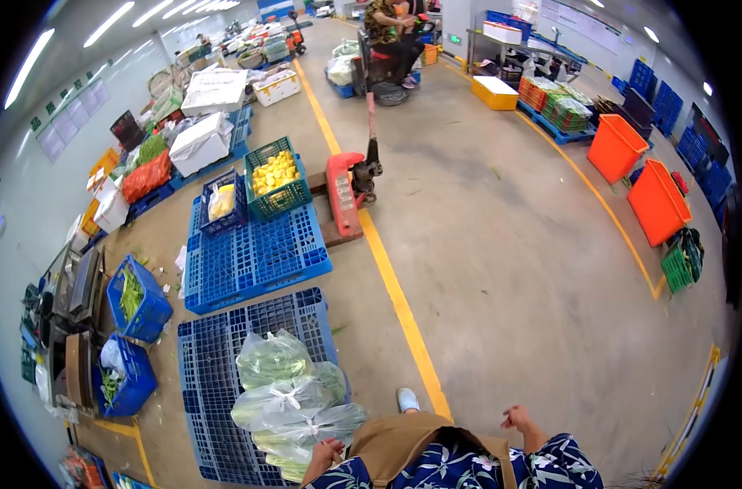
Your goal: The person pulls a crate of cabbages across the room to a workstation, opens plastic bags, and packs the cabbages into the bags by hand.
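My left hand (328,451) is at the bottom, beside tied clear plastic bags of green vegetables (310,427); its fingers are loosely bent, with nothing visible in them. Whether it touches the nearest bag is unclear. My right hand (517,418) hangs over the floor to the right, fingers slightly bent and apart, holding nothing. More bagged vegetables (275,359) lie on the dark blue pallet (216,350). Beyond it, a lighter blue pallet (265,253) carries a green crate (283,201) of yellow produce and a dark blue crate (224,218) with a bag inside.
A red pallet jack (342,191) stands at the far pallet. Blue baskets of greens (131,295) are on the left. Orange bins (658,200) stand on the right. Two people (391,33) sit farther back. A yellow line (399,306) crosses the floor.
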A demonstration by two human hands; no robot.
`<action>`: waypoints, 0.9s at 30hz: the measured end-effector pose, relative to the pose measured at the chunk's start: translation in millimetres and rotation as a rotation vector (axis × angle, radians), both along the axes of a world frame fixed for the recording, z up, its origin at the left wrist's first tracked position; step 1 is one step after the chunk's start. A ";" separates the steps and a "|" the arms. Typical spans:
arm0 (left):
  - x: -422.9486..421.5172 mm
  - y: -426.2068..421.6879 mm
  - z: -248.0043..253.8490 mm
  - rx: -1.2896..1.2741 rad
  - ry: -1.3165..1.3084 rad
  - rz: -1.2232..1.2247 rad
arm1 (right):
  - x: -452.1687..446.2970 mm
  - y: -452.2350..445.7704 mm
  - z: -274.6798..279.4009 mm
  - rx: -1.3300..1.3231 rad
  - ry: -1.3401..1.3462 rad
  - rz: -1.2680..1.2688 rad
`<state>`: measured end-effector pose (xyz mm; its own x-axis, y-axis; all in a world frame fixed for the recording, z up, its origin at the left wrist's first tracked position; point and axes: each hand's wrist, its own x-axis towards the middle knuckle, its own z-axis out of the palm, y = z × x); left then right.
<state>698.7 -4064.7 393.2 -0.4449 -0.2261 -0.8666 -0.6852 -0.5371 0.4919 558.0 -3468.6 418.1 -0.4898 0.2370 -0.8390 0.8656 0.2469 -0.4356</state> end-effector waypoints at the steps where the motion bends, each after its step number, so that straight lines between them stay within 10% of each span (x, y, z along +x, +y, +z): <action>1: -7.7 -1.6 -2.4 0.002 0.018 0.062 | -37.2 -7.3 0.2 0.006 0.040 0.019; 4: -15.1 -2.6 25.5 -0.121 0.038 -0.084 | -148.1 -45.9 12.7 0.015 0.137 0.180; 9: 10.2 9.1 21.5 -0.053 -0.111 0.355 | -287.8 -176.2 19.8 -0.097 0.282 0.390; 14: -1.5 1.3 -0.4 0.022 -0.215 0.441 | -350.5 -300.0 20.1 -0.224 0.234 0.645; 15: -5.1 -4.4 -3.6 -0.070 -0.156 0.120 | -355.8 -307.4 14.0 -0.231 0.185 0.710; 19: -61.6 -26.8 -30.0 0.084 -0.226 0.398 | -387.6 -352.6 34.2 -0.089 0.039 0.868; 22: -128.9 -68.8 -11.0 0.107 -0.115 0.577 | -439.9 -303.9 -42.3 -0.062 0.632 1.506; 25: -178.9 -112.8 12.2 0.067 -0.065 0.769 | -527.2 -294.6 -124.3 0.060 0.211 1.200; 27: -191.8 -132.8 27.2 0.049 -0.040 0.882 | -552.5 -354.2 -84.1 0.063 0.092 1.096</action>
